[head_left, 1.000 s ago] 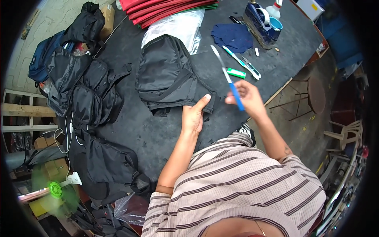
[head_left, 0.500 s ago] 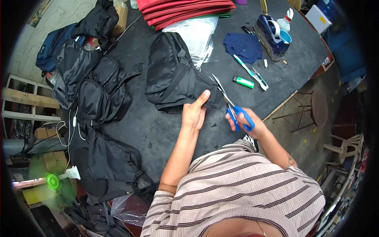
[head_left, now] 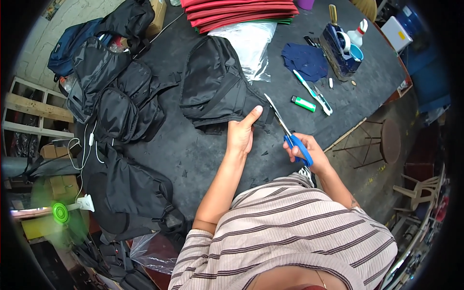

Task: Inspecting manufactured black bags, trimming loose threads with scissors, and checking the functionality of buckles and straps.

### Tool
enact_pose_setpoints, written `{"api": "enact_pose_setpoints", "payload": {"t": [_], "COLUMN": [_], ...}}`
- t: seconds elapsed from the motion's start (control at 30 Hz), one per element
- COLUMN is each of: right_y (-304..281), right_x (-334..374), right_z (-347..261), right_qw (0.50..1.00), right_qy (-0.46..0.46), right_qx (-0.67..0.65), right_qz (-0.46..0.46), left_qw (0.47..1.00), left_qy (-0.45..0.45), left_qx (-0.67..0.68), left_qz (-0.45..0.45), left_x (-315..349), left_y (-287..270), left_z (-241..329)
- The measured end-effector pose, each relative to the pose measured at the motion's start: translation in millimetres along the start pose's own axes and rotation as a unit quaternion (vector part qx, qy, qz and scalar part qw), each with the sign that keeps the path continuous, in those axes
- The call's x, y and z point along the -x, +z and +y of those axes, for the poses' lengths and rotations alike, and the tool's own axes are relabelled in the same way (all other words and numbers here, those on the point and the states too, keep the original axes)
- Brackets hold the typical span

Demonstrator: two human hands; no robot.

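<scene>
Across the middle of the dark table lies a black fabric bag piece [head_left: 212, 82] with sewn seams and straps. My left hand [head_left: 242, 130] grips its near right corner, thumb on top and the other fingers underneath. Scissors [head_left: 300, 147] with blue handles are in my right hand [head_left: 311, 150], fingers through the loops. Their blades look nearly closed and point up and to the left, just right of the fabric's edge. Whether the tips touch the fabric I cannot tell. Small dark scraps [head_left: 265, 152] lie on the table near my left wrist.
Right of the fabric lie a green lighter [head_left: 303, 103], a white-and-teal tool [head_left: 309, 88] and a navy cloth [head_left: 305, 62]. Behind are folded red fabric [head_left: 241, 13], clear plastic [head_left: 246, 41] and a tool holder [head_left: 337, 55]. Black bags [head_left: 116, 116] crowd the left, by a spinning fan [head_left: 61, 212].
The scissor blades have come closer together. The whole view has shifted slightly, while my left hand keeps its grip on the same corner of the fabric.
</scene>
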State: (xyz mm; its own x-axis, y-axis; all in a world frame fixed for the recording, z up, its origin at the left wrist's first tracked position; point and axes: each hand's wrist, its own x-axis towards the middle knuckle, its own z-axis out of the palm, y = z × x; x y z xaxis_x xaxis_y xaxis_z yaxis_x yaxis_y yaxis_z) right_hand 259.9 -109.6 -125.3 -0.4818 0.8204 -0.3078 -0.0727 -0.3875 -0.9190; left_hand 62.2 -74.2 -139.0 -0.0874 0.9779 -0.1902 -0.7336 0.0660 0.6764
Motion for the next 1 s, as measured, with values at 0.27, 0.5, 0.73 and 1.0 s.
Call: {"api": "enact_pose_setpoints", "payload": {"t": [0.27, 0.5, 0.73, 1.0], "right_y": [10.9, 16.5, 17.1, -28.5], "right_x": [-0.5, -4.3, -7.8, -3.0], "right_z": [-5.1, -2.4, -7.9, -25.7], "right_qw": [0.998, 0.997, 0.994, 0.994], "right_qy": [0.024, 0.020, 0.035, 0.010], "right_qx": [0.032, 0.053, 0.075, -0.007], "right_qz": [0.048, 0.060, 0.077, -0.106], "left_qw": [1.000, 1.000, 0.999, 0.996], "left_qy": [0.001, -0.007, -0.020, -0.075], "left_qx": [0.001, -0.011, -0.020, -0.040], "left_qz": [-0.011, -0.012, -0.016, -0.014], "left_x": [1.3, 2.7, 5.1, 3.4], "left_y": [-0.3, -1.8, -3.1, -10.2], "left_z": [0.1, 3.2, 3.2, 12.3]}}
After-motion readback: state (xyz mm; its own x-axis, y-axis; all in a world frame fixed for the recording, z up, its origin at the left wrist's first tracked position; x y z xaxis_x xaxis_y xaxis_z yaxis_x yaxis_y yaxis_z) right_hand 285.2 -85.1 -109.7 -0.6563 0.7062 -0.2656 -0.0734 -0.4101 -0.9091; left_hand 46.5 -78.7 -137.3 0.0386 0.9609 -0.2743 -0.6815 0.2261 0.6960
